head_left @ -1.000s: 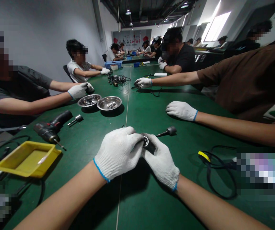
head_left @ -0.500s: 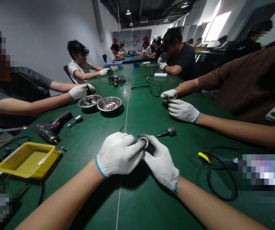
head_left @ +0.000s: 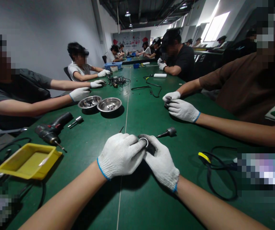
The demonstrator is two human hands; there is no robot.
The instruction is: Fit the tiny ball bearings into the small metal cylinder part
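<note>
One round part [head_left: 147, 141]; between gloved fingers [head_left: 140, 144]

White knit gloves [head_left: 122, 155], blue-edged cuffs [head_left: 103, 170], dark-smudged fingertips [head_left: 141, 143], bare forearms

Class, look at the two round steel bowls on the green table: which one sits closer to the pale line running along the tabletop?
The right-hand steel bowl: it lies between the pale line and the other steel bowl.
</note>
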